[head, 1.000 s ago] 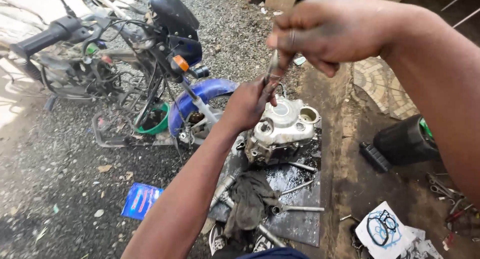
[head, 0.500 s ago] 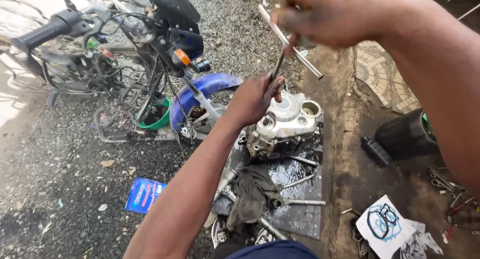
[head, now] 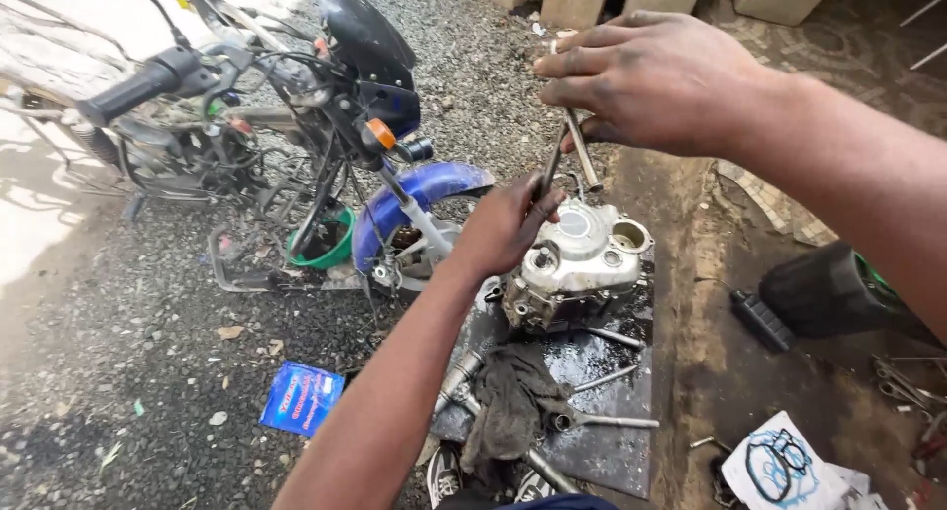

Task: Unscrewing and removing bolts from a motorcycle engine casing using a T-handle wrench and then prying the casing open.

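A grey metal engine block (head: 582,263) sits on an oily dark metal sheet (head: 612,441). My left hand (head: 508,224) grips the lower shaft of a long thin metal tool (head: 548,170) that stands upright over the block's left side. My right hand (head: 656,76) is above, closed around the tool's top together with a short metal rod (head: 582,150) that angles down to the right. Both hands are greasy.
A blue motorcycle (head: 326,135) with its front mudguard (head: 414,199) stands on gravel at left. A dirty rag (head: 508,406), loose rods and sockets (head: 602,421) lie on the sheet. A blue packet (head: 301,397), a black part (head: 829,293) and gasket paper (head: 789,466) lie around.
My right hand has dropped back down and turned, so the rod that stuck out sideways now hangs down. My left hand stays on the tool at the engine.
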